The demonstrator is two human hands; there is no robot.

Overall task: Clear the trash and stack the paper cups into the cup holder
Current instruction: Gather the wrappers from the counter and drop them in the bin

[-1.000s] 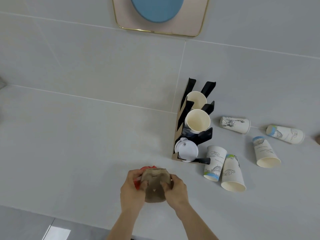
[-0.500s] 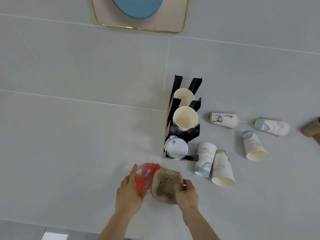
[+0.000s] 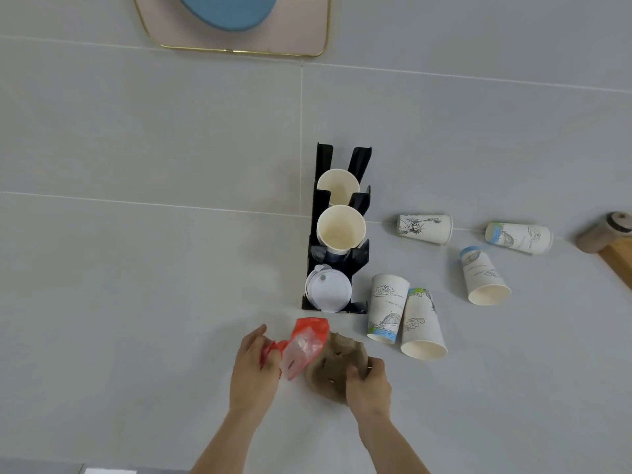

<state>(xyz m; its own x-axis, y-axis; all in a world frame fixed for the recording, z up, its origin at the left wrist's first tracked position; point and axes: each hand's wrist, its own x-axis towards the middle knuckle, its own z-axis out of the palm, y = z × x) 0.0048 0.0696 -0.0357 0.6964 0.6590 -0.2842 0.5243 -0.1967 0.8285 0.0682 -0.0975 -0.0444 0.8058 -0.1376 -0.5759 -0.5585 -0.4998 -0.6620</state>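
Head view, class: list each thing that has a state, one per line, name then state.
Black tiered cup holder: upright, two open cups and white lids inside.
Five printed paper cups: lying tipped, outside holder.
Red plastic wrapper: crumpled, in left hand.
Brown pulp cup carrier: crushed, gripped by right hand.

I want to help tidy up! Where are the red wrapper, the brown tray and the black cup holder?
red wrapper [image 3: 305, 343], head view, its clear middle.
brown tray [image 3: 337, 367], head view, its top face.
black cup holder [image 3: 359, 258], head view, its right arm.
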